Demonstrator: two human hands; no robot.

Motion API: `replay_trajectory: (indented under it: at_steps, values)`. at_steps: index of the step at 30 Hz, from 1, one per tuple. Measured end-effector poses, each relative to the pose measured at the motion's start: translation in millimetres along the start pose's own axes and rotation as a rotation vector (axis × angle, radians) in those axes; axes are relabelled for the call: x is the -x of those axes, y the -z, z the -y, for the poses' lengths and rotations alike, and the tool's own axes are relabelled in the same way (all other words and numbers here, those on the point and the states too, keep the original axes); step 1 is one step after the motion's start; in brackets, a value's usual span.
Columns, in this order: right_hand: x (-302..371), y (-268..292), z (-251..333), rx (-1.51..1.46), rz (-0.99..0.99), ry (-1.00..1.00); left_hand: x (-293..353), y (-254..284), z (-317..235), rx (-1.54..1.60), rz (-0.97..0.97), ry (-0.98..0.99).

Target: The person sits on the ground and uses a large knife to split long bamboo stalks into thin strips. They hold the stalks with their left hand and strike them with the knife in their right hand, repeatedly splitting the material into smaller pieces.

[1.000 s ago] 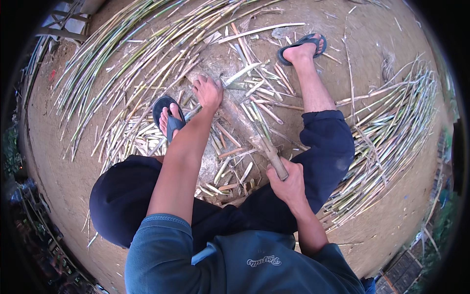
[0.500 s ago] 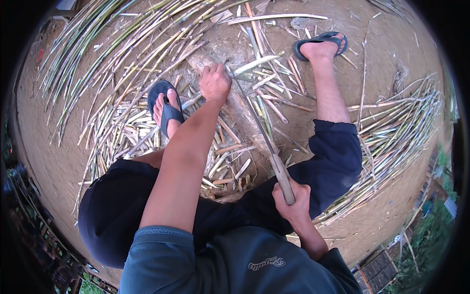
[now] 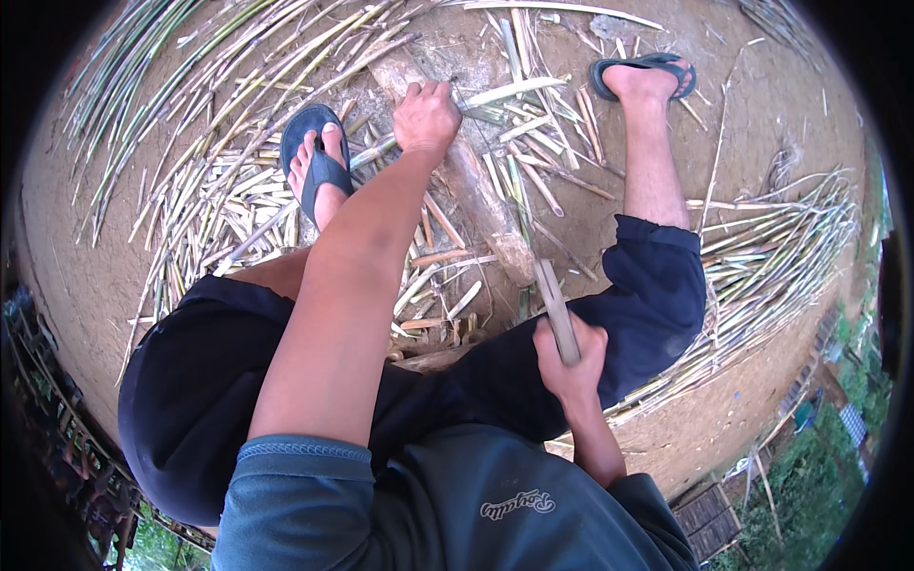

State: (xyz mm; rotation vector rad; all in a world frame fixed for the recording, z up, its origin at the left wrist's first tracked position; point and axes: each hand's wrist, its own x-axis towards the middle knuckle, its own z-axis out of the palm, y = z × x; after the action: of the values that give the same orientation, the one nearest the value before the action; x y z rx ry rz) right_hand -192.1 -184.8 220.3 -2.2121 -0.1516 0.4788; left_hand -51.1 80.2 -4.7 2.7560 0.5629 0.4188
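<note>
Head view, the only one, as I see it standing by.

Item: left hand (image 3: 425, 118), fingers closed round a pale green stalk (image 3: 519, 90), which shows on both sides of the fist. Unchanged over the last second.

Item: log (image 3: 476, 195), running from beneath the left fist toward the right one.

Item: right hand (image 3: 573, 354), wrapped round a wooden handle (image 3: 555, 309). Changed: half a second ago a long blade showed plainly over the log; now I cannot make it out with certainty, and the handle's far end sits just right of the log's near end. My judgement: the tool has turned or shifted while the stalk is kept steady, so the work's movement lies on the right side.

Item: left sandal (image 3: 303, 128), left of the left grip; short pieces (image 3: 257, 195) heaped below it.

Item: long stalks (image 3: 124, 105), farther left.

Item: stalk bundle (image 3: 762, 276), right of the right grip.
</note>
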Motion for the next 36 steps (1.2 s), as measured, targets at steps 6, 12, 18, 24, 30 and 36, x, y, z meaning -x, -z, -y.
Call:
replay_trajectory:
  at_steps: [6, 12, 18, 24, 30, 36]
  values:
    - [-33, -16, -4, 0.006, 0.018, 0.001, 2, -5, -1, 0.004, 0.033, 0.013]
    - [9, 4, -10, 0.008, 0.015, -0.011, -1, 3, -7, -0.012, 0.030, 0.129]
    - [-59, -30, -24, 0.012, 0.018, 0.044, 3, -26, 6, 0.011, -0.144, 0.183]
    - [18, 14, -16, 0.011, 0.030, -0.001, 0, -6, -3, 0.061, -0.178, 0.123]
    - [-75, -43, -21, -0.036, -0.039, 0.002, -2, -13, -4, 0.129, -0.037, 0.182]
    - [13, 14, -7, -0.003, -0.003, -0.068, -8, -19, 1, 0.077, -0.115, 0.112]
